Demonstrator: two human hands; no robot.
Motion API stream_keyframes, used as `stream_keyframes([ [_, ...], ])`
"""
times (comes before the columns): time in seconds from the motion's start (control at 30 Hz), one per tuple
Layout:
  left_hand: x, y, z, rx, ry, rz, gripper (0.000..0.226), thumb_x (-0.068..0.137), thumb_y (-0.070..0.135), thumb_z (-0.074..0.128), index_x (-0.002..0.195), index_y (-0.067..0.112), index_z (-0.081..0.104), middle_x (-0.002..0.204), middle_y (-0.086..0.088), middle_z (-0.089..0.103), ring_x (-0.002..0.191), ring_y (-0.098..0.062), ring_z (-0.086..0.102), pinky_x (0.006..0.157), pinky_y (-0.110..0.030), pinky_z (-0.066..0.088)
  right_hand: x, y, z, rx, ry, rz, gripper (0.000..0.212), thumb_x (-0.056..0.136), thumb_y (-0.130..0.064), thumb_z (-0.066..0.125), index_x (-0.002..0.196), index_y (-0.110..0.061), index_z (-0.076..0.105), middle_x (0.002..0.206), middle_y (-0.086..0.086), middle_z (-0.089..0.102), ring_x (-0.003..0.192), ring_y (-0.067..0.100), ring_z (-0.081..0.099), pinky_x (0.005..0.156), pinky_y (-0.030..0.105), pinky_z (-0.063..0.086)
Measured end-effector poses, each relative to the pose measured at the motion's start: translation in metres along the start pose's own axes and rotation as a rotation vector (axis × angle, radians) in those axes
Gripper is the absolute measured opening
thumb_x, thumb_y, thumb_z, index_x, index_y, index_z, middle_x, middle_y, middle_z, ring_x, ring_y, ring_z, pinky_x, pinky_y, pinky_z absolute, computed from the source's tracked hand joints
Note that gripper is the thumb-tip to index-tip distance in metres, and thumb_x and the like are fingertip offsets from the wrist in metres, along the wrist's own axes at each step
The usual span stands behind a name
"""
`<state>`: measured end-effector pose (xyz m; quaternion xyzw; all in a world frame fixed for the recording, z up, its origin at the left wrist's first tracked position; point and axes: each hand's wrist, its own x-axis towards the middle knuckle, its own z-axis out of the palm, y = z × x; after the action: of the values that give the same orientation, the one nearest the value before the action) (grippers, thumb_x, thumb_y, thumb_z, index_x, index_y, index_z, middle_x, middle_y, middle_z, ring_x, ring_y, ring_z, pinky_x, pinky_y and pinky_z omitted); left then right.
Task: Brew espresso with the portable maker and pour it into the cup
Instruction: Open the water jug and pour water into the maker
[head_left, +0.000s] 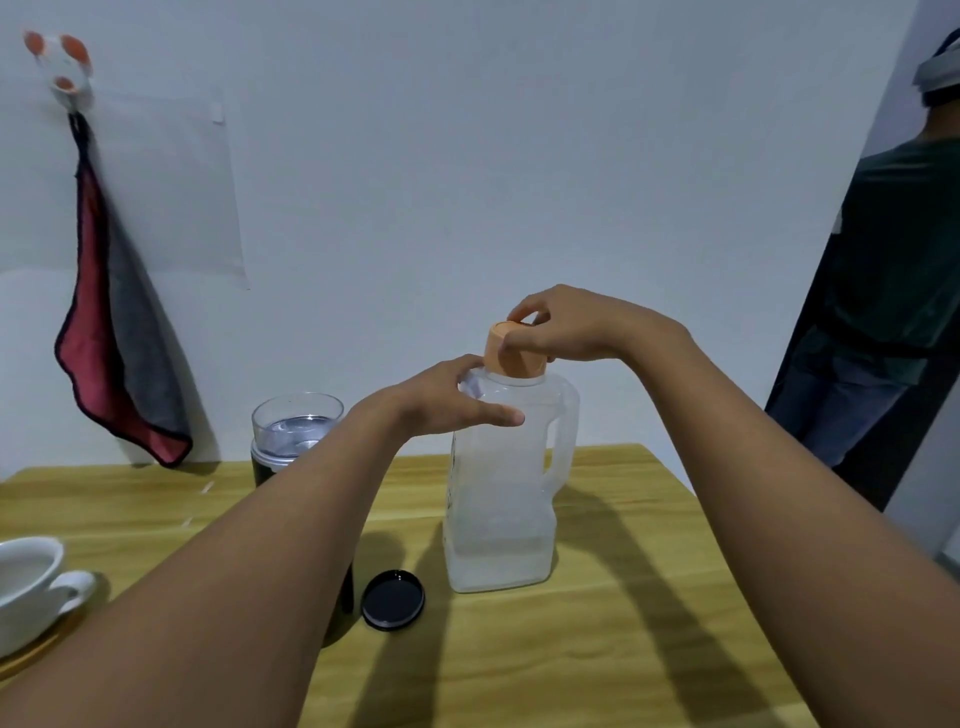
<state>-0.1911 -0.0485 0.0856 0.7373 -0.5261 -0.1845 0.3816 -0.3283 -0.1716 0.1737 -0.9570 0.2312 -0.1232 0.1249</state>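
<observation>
**Both hands on the water jug, espresso maker waiting behind an arm**

Our left hand (447, 395) grips the shoulder of the plastic jug (498, 493), with the thumb laid straight across its front and the fingers curled round the far side. Our right hand (566, 327) pinches the orange cap (511, 358) on top of the jug between thumb and fingers.

The jug stands upright on the wooden table (597, 649), its handle turned to the right. A black round lid (393, 599) lies flat just left of the jug's base. Far to the jug's left, at the table's edge, sits a white cup (26, 582). On the wall well left of the jug, a red and grey cloth (114, 338) hangs from a hook (65, 67). To the jug's right another person (893, 260) stands in a dark doorway with their back to us.

The portable espresso maker (296, 431) stands upright left of the jug and a little behind it. Our left forearm crosses in front of it and hides most of its black body. Its clear upper chamber is uncovered and seems to hold water.
</observation>
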Motion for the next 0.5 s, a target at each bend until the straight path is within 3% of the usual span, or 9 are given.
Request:
stream_keyframes([
  [0.1, -0.001, -0.002, 0.002, -0.016, 0.004, -0.01, 0.089, 0.078, 0.048, 0.085, 0.153, 0.027, 0.041, 0.154, 0.0, 0.048, 0.135, -0.024, 0.05, 0.116, -0.044, 0.041, 0.002, -0.004, 0.007, -0.06, 0.106, 0.069, 0.066, 0.077, -0.076, 0.063, 0.099, -0.014, 0.067, 0.095, -0.002, 0.067, 0.078, 0.012, 0.063, 0.067, 0.036, 0.051],
  [0.17, -0.001, -0.003, 0.002, -0.02, 0.005, -0.018, 0.092, 0.077, 0.049, 0.085, 0.154, 0.028, 0.039, 0.156, 0.001, 0.045, 0.136, -0.025, 0.05, 0.116, -0.045, 0.042, 0.002, -0.012, 0.018, -0.226, 0.224, 0.164, 0.076, 0.071, -0.09, 0.053, 0.079, -0.015, 0.059, 0.076, -0.003, 0.063, 0.067, 0.014, 0.057, 0.054, 0.033, 0.038],
  [0.27, -0.001, -0.003, 0.001, -0.018, -0.005, -0.027, 0.094, 0.075, 0.052, 0.086, 0.153, 0.028, 0.039, 0.153, 0.002, 0.048, 0.132, -0.023, 0.053, 0.114, -0.043, 0.044, 0.001, -0.016, 0.017, -0.322, 0.245, 0.228, 0.089, 0.066, -0.101, 0.034, 0.073, -0.015, 0.059, 0.07, -0.002, 0.063, 0.065, 0.016, 0.059, 0.055, 0.031, 0.034],
  [0.33, -0.001, -0.003, 0.001, -0.019, -0.002, -0.03, 0.093, 0.075, 0.052, 0.086, 0.152, 0.028, 0.04, 0.151, 0.002, 0.05, 0.13, -0.022, 0.054, 0.112, -0.042, 0.045, -0.002, -0.01, 0.002, -0.176, 0.127, 0.182, 0.091, 0.069, -0.097, 0.04, 0.093, -0.014, 0.068, 0.093, 0.005, 0.072, 0.085, 0.022, 0.067, 0.069, 0.036, 0.047],
  [0.4, -0.001, -0.002, 0.002, -0.017, 0.006, -0.025, 0.09, 0.076, 0.051, 0.085, 0.152, 0.029, 0.041, 0.152, 0.001, 0.049, 0.13, -0.023, 0.053, 0.112, -0.044, 0.045, -0.007, -0.004, -0.009, -0.055, -0.002, 0.079, 0.078, 0.081, -0.077, 0.059, 0.13, -0.017, 0.062, 0.131, 0.003, 0.065, 0.115, 0.02, 0.061, 0.092, 0.035, 0.046],
  [0.43, -0.001, -0.002, 0.003, -0.019, 0.005, -0.021, 0.089, 0.077, 0.05, 0.085, 0.152, 0.029, 0.042, 0.152, 0.001, 0.049, 0.131, -0.023, 0.052, 0.113, -0.044, 0.045, -0.011, -0.003, -0.011, -0.024, -0.04, 0.035, 0.073, 0.084, -0.066, 0.066, 0.14, -0.019, 0.056, 0.139, 0.0, 0.061, 0.12, 0.017, 0.057, 0.097, 0.032, 0.043],
  [0.5, -0.002, -0.001, 0.004, -0.028, 0.0, -0.013, 0.087, 0.078, 0.048, 0.084, 0.151, 0.029, 0.042, 0.152, 0.0, 0.049, 0.131, -0.024, 0.052, 0.113, -0.044, 0.045, -0.013, 0.001, -0.008, 0.038, -0.025, -0.008, 0.065, 0.086, -0.057, 0.071, 0.139, -0.02, 0.059, 0.138, -0.001, 0.062, 0.12, 0.015, 0.057, 0.098, 0.03, 0.044],
])
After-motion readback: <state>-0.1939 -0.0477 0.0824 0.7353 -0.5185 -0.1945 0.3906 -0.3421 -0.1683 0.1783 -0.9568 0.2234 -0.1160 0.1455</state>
